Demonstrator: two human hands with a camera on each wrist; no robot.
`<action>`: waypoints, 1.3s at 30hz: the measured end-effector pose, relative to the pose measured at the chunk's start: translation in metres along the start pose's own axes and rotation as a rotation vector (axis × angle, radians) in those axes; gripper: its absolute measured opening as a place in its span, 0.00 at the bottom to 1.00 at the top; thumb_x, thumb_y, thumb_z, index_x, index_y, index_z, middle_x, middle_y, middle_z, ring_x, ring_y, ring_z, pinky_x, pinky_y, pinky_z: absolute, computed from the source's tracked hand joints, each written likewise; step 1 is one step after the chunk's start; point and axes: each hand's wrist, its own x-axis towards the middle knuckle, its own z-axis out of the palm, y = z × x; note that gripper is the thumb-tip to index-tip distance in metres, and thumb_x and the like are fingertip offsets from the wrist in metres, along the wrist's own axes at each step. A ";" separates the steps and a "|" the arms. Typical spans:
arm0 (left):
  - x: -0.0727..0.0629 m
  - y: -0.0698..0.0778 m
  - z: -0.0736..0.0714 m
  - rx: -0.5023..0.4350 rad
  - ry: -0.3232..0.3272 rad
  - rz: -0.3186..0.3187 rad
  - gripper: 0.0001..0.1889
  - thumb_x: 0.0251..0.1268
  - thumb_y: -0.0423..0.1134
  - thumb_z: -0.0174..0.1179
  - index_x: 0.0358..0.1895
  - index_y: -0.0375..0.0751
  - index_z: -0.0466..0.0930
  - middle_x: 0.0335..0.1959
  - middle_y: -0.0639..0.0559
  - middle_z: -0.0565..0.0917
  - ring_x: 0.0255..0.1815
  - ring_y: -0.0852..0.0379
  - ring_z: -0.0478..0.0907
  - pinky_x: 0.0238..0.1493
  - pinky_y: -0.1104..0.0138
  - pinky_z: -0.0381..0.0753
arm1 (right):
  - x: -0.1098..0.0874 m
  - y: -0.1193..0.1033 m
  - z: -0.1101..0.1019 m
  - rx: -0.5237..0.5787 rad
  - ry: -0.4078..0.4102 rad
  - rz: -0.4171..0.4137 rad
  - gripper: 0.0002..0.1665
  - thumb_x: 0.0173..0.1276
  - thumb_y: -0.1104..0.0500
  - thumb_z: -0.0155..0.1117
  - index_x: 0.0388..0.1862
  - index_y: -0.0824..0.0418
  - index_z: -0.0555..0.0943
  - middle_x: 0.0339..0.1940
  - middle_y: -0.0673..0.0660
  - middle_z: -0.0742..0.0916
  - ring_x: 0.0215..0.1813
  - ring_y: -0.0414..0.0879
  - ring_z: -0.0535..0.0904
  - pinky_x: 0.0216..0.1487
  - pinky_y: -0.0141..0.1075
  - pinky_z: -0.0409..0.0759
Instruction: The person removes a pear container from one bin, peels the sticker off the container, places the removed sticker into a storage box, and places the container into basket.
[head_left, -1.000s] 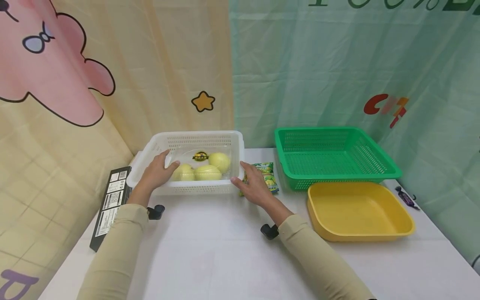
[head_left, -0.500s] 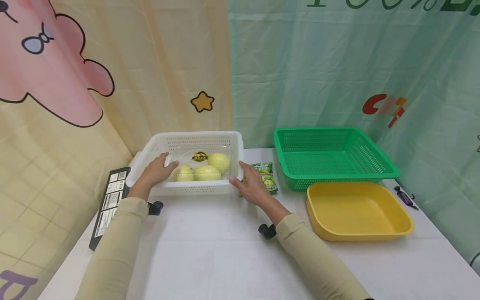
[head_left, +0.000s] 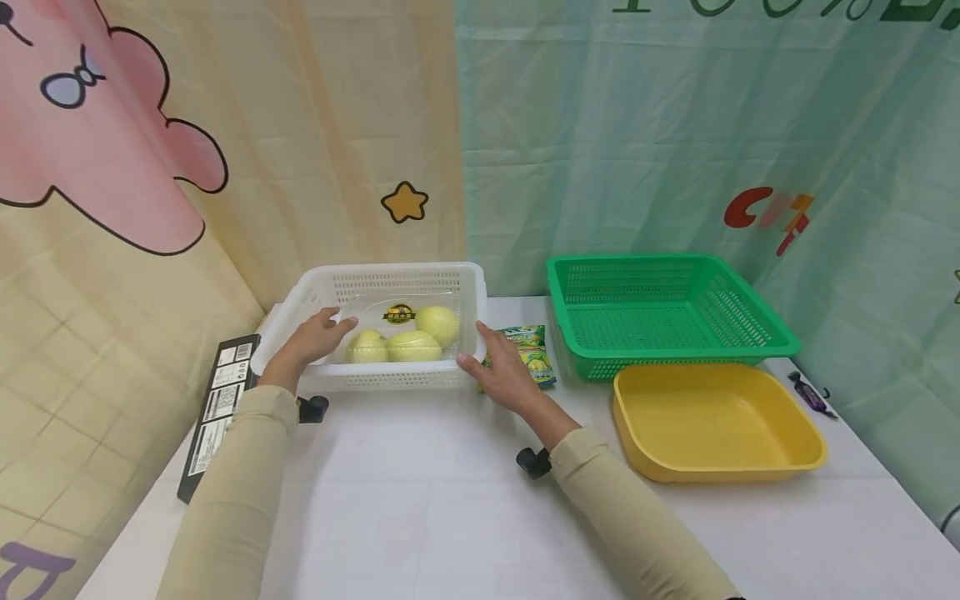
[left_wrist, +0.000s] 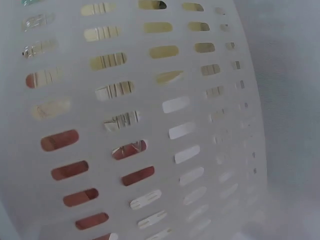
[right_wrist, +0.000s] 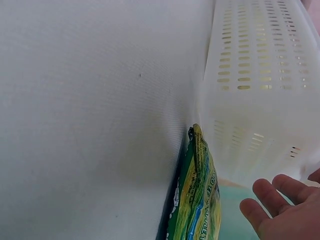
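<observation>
A white perforated basket (head_left: 390,380) stands at the back left, holding a clear plastic box (head_left: 446,297) with a black-and-yellow label and several pale yellow-green round fruits (head_left: 414,346). My left hand (head_left: 311,342) reaches over the basket's front left rim, fingers and thumb at the box's left edge. Through the basket's slots, the left wrist view shows parts of this hand (left_wrist: 70,170). At the basket's right wall is my right hand (head_left: 504,371), thumb by the front corner of the rim. Its fingers (right_wrist: 269,194) extend loosely outside the wall. A green-yellow snack packet (head_left: 536,354) lies just beyond it.
A green perforated basket (head_left: 667,367) stands at the back right, with a yellow basin (head_left: 720,475) in front of it. A purple-wrapped candy (head_left: 812,394) lies near the right edge. On the left is a long black box (head_left: 217,417) with white labels.
The left hand's fingers have shifted slightly at the left edge of the clear box. The right hand and the basket stay almost unchanged.
</observation>
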 end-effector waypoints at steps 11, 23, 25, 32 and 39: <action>0.007 -0.002 0.000 -0.003 -0.038 0.026 0.41 0.72 0.60 0.36 0.74 0.31 0.39 0.71 0.25 0.54 0.71 0.30 0.55 0.71 0.44 0.55 | 0.001 0.001 0.002 0.004 -0.007 -0.017 0.45 0.69 0.39 0.52 0.77 0.53 0.49 0.75 0.60 0.61 0.75 0.57 0.55 0.72 0.59 0.58; 0.013 -0.004 0.003 -0.023 -0.081 -0.027 0.44 0.70 0.63 0.38 0.74 0.32 0.36 0.72 0.27 0.51 0.71 0.32 0.54 0.66 0.46 0.67 | 0.001 0.003 0.001 -0.014 -0.006 -0.028 0.46 0.68 0.37 0.52 0.77 0.53 0.48 0.75 0.59 0.61 0.75 0.56 0.56 0.72 0.57 0.59; 0.013 -0.003 0.003 -0.038 -0.091 -0.037 0.45 0.70 0.62 0.39 0.74 0.32 0.35 0.73 0.27 0.49 0.72 0.32 0.54 0.66 0.46 0.67 | 0.001 0.003 0.001 -0.017 -0.011 -0.030 0.46 0.68 0.37 0.52 0.77 0.53 0.48 0.75 0.59 0.61 0.75 0.56 0.55 0.72 0.57 0.58; 0.014 -0.003 0.004 -0.078 -0.129 -0.052 0.47 0.69 0.61 0.41 0.74 0.32 0.30 0.74 0.27 0.45 0.72 0.31 0.52 0.65 0.47 0.68 | 0.000 0.002 -0.002 -0.018 -0.019 -0.035 0.47 0.68 0.37 0.51 0.77 0.54 0.47 0.75 0.59 0.61 0.76 0.56 0.54 0.73 0.56 0.57; 0.015 -0.004 0.004 -0.108 -0.151 -0.071 0.48 0.69 0.62 0.43 0.74 0.34 0.28 0.74 0.28 0.45 0.72 0.31 0.54 0.67 0.46 0.66 | 0.000 0.003 -0.002 -0.017 -0.023 -0.048 0.46 0.68 0.37 0.51 0.77 0.54 0.48 0.75 0.59 0.62 0.75 0.56 0.56 0.73 0.56 0.58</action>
